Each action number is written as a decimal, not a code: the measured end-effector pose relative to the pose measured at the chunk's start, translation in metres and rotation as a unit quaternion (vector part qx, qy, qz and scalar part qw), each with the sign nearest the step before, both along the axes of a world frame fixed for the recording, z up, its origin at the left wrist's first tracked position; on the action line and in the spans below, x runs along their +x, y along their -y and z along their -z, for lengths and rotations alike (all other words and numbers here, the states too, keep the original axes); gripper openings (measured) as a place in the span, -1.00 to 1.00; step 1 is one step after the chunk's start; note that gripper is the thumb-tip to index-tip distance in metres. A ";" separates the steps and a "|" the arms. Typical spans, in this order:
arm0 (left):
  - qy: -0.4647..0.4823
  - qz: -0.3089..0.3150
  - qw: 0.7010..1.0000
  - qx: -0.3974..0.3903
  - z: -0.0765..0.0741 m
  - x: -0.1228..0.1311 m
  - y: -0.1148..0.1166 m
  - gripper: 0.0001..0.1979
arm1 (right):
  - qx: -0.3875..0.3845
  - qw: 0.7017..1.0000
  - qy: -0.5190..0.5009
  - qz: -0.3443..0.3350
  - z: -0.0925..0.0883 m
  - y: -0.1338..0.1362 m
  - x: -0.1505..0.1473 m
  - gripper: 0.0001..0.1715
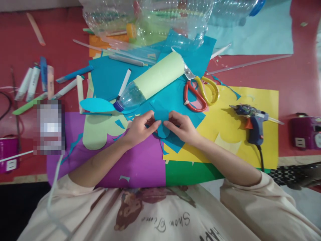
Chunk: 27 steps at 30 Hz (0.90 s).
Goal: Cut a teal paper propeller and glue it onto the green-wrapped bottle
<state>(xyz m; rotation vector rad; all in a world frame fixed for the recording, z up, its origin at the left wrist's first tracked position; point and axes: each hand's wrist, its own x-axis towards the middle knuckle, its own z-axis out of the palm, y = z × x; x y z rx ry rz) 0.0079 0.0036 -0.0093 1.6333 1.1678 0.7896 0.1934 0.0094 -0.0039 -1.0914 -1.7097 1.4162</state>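
Between both hands is a small blue paper cutout (pixel 163 117) with rounded ends. My left hand (pixel 142 126) pinches its left edge between thumb and fingers. On the opposite edge, my right hand (pixel 181 126) has the same kind of pinch. Just beyond them lies a plastic bottle (pixel 134 95) wrapped in pale green paper (pixel 160 75), its purple cap pointing left. Scissors (pixel 198 90) with one red and one yellow handle rest right of the bottle. A light blue leaf-shaped cutout (pixel 96 105) and a pale green rounded paper shape (pixel 100 129) lie to the left.
A glue gun (pixel 254 122) lies on yellow paper (pixel 265 100) at right, its cord running toward me. Clear plastic bottles (pixel 150 20) stand along the back. Several markers (pixel 32 80) and a blurred-out phone (pixel 50 127) are at left. Purple paper (pixel 140 164) covers the near edge.
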 end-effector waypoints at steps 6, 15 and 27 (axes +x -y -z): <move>-0.030 0.004 0.997 0.069 -0.005 -0.001 0.003 -0.87 | 0.001 1.000 0.000 -0.002 0.002 0.000 0.001 -0.68; 0.012 0.045 0.996 0.073 -0.003 -0.005 0.002 -0.84 | -0.049 0.998 -0.029 -0.006 0.002 0.002 0.002 -0.84; 0.033 0.045 0.995 0.088 -0.003 -0.008 -0.002 -0.87 | -0.151 0.983 -0.103 0.004 -0.002 0.001 0.000 -0.80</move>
